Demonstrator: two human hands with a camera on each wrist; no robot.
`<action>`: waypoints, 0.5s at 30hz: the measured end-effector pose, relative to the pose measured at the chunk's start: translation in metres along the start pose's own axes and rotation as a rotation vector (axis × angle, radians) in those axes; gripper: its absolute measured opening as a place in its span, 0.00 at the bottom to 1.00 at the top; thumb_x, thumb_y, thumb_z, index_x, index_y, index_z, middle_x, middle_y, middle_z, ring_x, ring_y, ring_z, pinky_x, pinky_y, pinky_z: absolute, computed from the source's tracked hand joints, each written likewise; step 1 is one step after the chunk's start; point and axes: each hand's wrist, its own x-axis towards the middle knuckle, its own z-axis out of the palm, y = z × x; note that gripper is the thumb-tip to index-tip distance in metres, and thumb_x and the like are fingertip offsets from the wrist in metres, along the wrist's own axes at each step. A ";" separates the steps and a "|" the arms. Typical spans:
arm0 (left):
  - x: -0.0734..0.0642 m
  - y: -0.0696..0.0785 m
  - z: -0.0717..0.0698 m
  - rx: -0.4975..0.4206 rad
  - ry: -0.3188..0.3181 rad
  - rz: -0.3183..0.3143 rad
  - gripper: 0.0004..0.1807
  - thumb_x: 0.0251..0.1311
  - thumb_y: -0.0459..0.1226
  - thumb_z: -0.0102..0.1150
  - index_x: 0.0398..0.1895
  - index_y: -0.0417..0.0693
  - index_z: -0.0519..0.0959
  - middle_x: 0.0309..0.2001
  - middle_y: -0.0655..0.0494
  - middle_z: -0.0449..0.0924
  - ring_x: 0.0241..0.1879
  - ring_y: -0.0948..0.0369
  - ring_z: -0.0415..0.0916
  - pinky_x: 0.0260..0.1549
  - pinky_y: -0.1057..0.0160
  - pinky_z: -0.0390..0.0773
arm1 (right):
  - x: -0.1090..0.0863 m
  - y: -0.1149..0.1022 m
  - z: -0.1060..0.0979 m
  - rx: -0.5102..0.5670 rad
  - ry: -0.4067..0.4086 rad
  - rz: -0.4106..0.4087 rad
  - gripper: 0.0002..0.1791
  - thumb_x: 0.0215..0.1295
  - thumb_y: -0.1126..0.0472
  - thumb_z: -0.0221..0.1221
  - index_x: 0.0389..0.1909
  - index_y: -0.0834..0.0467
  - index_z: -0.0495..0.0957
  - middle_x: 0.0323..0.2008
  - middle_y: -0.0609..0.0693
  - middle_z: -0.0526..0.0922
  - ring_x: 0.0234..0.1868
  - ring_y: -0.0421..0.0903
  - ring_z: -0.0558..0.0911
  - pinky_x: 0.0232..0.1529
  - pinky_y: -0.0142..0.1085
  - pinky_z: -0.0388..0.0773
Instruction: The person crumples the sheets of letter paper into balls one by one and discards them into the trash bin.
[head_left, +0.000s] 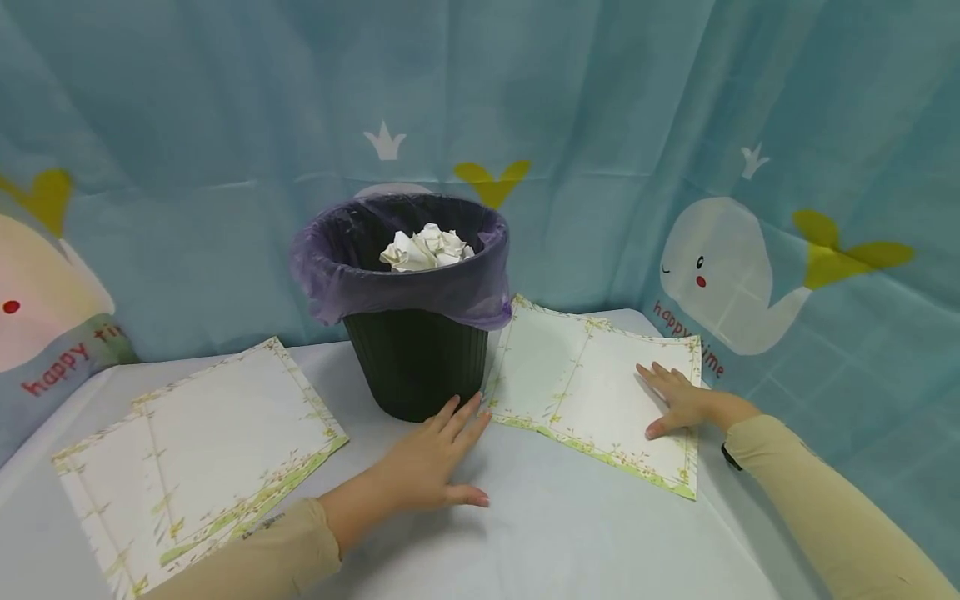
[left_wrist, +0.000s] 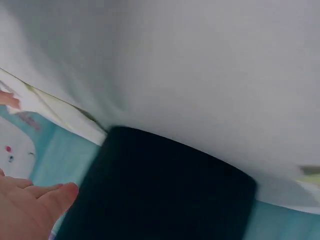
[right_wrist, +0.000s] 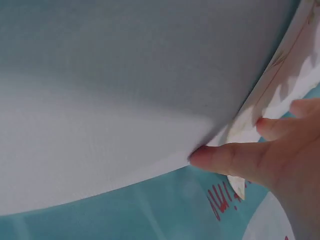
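In the head view a dark ribbed trash can (head_left: 416,358) stands at the back of the table, lined with a purple plastic bag (head_left: 405,292). Crumpled white paper (head_left: 427,248) shows inside it. My left hand (head_left: 431,462) reaches in front of the can with its fingers spread and holds nothing; its fingertips overlap the can's base. Over the right-hand sheets of floral-bordered paper (head_left: 600,383) lies my right hand (head_left: 678,400), fingers extended near the right edge. The right wrist view shows that hand's thumb (right_wrist: 225,156) stretched out by the paper's edge.
To the left lie overlapping sheets of the same bordered paper (head_left: 232,425). A white cloth (head_left: 570,533) covers the table. Behind and at the sides hangs a blue curtain (head_left: 300,100) printed with whales and crowns, close against the table's back edge.
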 end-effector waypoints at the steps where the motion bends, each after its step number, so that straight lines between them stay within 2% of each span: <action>1: 0.004 0.004 0.001 -0.001 0.001 0.010 0.54 0.58 0.65 0.54 0.77 0.42 0.47 0.77 0.43 0.38 0.72 0.38 0.42 0.64 0.43 0.61 | 0.000 -0.001 0.000 0.000 -0.008 0.004 0.67 0.47 0.37 0.71 0.73 0.68 0.41 0.70 0.79 0.36 0.66 0.82 0.35 0.56 0.77 0.38; 5: 0.023 0.018 0.007 0.026 -0.019 0.022 0.54 0.58 0.66 0.52 0.77 0.43 0.47 0.77 0.43 0.38 0.73 0.39 0.39 0.65 0.44 0.60 | 0.001 -0.004 -0.001 0.002 -0.037 0.030 0.68 0.46 0.36 0.71 0.73 0.69 0.41 0.70 0.78 0.36 0.66 0.82 0.35 0.56 0.77 0.38; 9: 0.048 0.028 0.015 0.063 -0.044 0.010 0.55 0.57 0.68 0.52 0.77 0.45 0.47 0.77 0.43 0.39 0.73 0.40 0.40 0.63 0.44 0.62 | 0.002 -0.003 0.001 0.005 -0.047 0.050 0.69 0.45 0.35 0.71 0.73 0.68 0.40 0.70 0.77 0.36 0.66 0.81 0.34 0.56 0.77 0.38; 15: 0.092 0.031 0.021 0.085 -0.061 -0.006 0.55 0.55 0.67 0.55 0.77 0.46 0.47 0.77 0.45 0.40 0.74 0.43 0.42 0.62 0.43 0.64 | 0.005 -0.001 0.001 0.008 -0.041 0.056 0.70 0.44 0.33 0.70 0.74 0.68 0.39 0.71 0.75 0.36 0.68 0.79 0.34 0.57 0.77 0.37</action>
